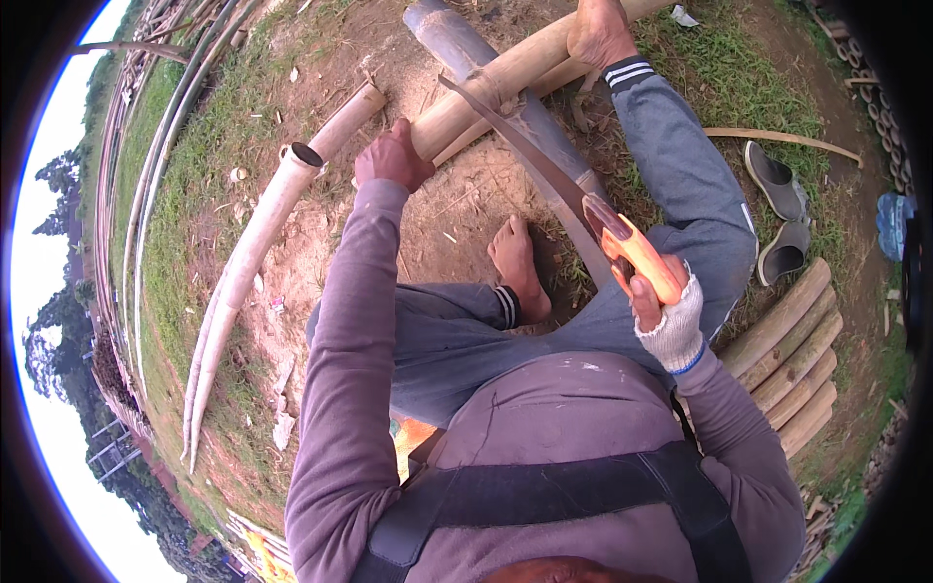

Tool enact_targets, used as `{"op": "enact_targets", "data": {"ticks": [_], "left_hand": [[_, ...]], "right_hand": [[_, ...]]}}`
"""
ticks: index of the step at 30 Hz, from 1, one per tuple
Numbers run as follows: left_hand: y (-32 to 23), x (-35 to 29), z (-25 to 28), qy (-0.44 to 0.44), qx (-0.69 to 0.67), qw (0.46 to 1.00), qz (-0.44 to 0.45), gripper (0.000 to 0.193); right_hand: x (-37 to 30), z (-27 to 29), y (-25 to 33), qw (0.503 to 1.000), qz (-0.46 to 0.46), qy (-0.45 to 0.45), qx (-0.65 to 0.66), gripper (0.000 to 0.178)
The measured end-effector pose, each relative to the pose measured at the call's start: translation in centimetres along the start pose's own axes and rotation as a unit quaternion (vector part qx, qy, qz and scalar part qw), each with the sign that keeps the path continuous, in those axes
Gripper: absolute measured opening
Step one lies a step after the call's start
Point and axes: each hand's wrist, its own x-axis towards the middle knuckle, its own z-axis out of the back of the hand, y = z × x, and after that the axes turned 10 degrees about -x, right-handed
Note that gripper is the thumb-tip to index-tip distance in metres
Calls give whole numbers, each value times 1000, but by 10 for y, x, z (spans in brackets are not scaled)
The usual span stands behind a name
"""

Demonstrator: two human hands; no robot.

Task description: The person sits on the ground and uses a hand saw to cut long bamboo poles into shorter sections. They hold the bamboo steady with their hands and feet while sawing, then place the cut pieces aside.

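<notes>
1. Right hand (666, 313) grips the handsaw (546, 167); a skipping blade could gash the left hand (394, 158), wrapped round the bamboo pole (539, 60).
2. The pole lies across grey bamboo (455, 41); a slack foot (595, 35) could let it roll.

This is an outdoor work yard for bamboo, beneath a bright open sky (58, 126). Bare soil (447, 233) and patchy grass (719, 92) make up the ground, littered with pale chips and dust. Long slender poles (186, 100) lie toward the left, cut lengths (782, 360) sit side by side at the right, trees (58, 355) stand beyond, and a handsaw (564, 183) crosses over a thick bamboo pole (544, 63).
</notes>
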Motion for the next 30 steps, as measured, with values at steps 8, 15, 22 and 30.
{"op": "enact_targets", "data": {"ticks": [8, 15, 22, 30], "left_hand": [[-24, 0, 14, -3, 23, 1000, -9, 62], [-8, -6, 8, 14, 0, 1000, 2, 62], [-10, -2, 0, 9, 12, 1000, 3, 69], [-8, 7, 11, -10, 17, 1000, -10, 75]], "right_hand": [[203, -114, 12, 995, 6, -81, -66, 39], [35, -26, 11, 996, -66, -2, 59, 26], [117, -84, 0, 998, -7, -58, 18, 35], [101, -71, 7, 997, -30, -62, 30, 32]]}}
